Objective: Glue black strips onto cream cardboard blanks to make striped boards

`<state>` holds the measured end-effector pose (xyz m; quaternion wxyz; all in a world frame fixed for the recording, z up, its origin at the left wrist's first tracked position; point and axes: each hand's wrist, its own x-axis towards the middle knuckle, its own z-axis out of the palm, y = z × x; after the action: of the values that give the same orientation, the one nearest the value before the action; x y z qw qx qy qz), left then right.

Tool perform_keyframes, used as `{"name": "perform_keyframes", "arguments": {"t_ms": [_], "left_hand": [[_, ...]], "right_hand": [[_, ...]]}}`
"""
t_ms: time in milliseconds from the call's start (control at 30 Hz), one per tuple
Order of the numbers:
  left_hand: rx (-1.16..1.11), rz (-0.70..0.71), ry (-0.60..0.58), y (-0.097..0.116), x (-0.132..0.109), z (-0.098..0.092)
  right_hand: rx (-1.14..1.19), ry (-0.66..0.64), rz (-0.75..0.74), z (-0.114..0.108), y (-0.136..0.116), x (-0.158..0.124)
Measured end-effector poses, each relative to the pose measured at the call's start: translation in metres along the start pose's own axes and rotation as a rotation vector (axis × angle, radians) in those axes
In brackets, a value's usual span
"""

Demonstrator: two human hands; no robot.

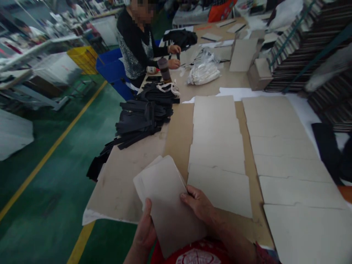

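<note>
Close to my body I hold a few grey-beige cardboard sheets (170, 205), with rounded corners and slightly fanned at the upper left. My left hand (146, 227) grips their left edge, thumb on top. On the right edge, my right hand (199, 203) pinches them with the thumb over the face; its other fingers are partly hidden behind. Just right of the sheets, a column of overlapping cardboard sheets (217, 146) lies on the table. Farther right runs a second overlapping column of cardboard sheets (291, 165).
Bundled black strips (143, 117) lie along the table's left edge. Beyond them are a dark cup (164, 69) and a plastic bag of white items (205, 69). A co-worker (137, 44) works at the far left side. Tall strapped stacks of boards (310, 40) stand at right.
</note>
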<state>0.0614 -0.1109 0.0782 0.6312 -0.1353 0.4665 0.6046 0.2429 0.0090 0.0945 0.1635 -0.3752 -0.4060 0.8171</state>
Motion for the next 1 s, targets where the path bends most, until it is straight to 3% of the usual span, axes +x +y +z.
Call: {"name": "perform_keyframes", "arguments": {"t_ms": [133, 267, 367, 500, 667, 733, 1000], "left_hand": [[0.099, -0.059, 0.043, 0.018, 0.016, 0.009], [0.163, -0.217, 0.06, 0.048, 0.038, 0.014], [0.25, -0.236, 0.068, 0.078, 0.048, 0.01], [0.384, -0.106, 0.096, 0.125, 0.047, -0.01], [0.405, -0.055, 0.086, 0.169, 0.039, -0.042], [0.42, -0.048, 0.105, 0.177, 0.036, -0.05], [0.52, -0.052, 0.065, 0.178, 0.032, -0.071]], "right_hand": [[0.246, 0.034, -0.013, 0.009, -0.006, -0.005], [0.339, 0.188, -0.143, 0.019, -0.009, -0.018], [0.494, 0.524, -0.243, 0.028, 0.01, -0.034], [0.704, 1.083, -0.345, 0.033, 0.065, -0.06], [0.74, 1.428, -0.169, 0.034, 0.133, -0.074], [0.734, 1.492, -0.093, 0.037, 0.145, -0.074], [0.68, 1.483, 0.005, 0.047, 0.148, -0.064]]}}
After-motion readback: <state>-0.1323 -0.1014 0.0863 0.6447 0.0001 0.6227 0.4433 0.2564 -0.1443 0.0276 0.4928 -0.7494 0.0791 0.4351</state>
